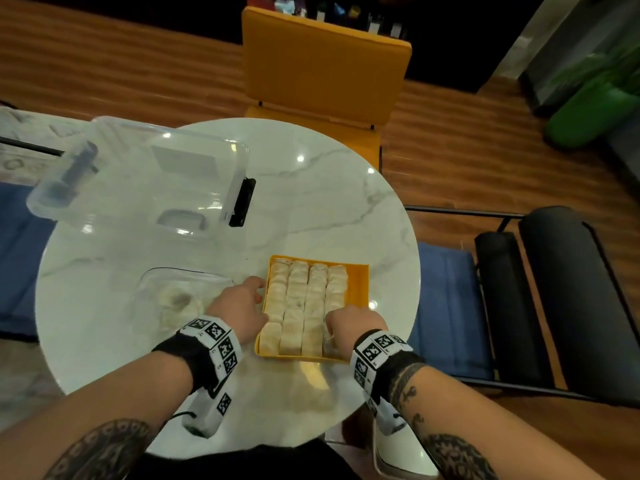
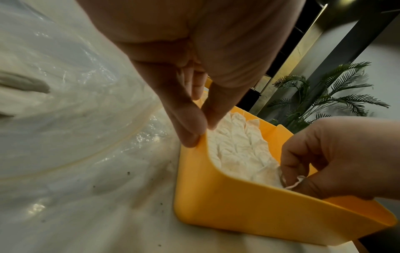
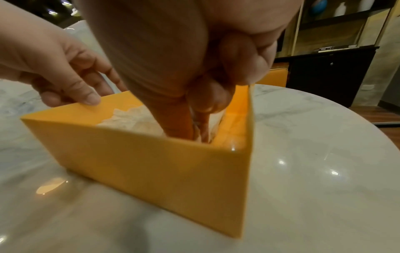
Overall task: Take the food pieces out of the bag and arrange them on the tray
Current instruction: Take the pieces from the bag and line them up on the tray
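The right hand (image 1: 349, 323) is down in the near right corner of the yellow tray (image 1: 360, 282), fingers curled and pinched onto a pale dumpling-like piece (image 2: 281, 179) that it is seating at about five o'clock in the tray, tight against the wall. The left hand (image 1: 239, 306) steadies things from nine o'clock, thumb and fingertips (image 2: 190, 135) pinching the tray's left rim so it cannot skate on the glossy marble table (image 1: 311, 202). The dumplings (image 1: 304, 299) stand in four neat columns running from twelve to six, shoulder to shoulder, and the tray looks nearly full; I judge this to be one of the last placements. The clear plastic bag (image 1: 173, 299) lies slack just beside the tray at nine o'clock, with what looks like a little left inside, though it is too hazy to count. To do this well: lower the piece straight down into its gap rather than sliding it, since these look soft and would smear or stick to their neighbours; release only once it sits level with its row, and keep the left grip on the rim until the right fingers lift clear. A clear lidded storage box (image 1: 145, 174) sits at eleven o'clock on the table, well apart.
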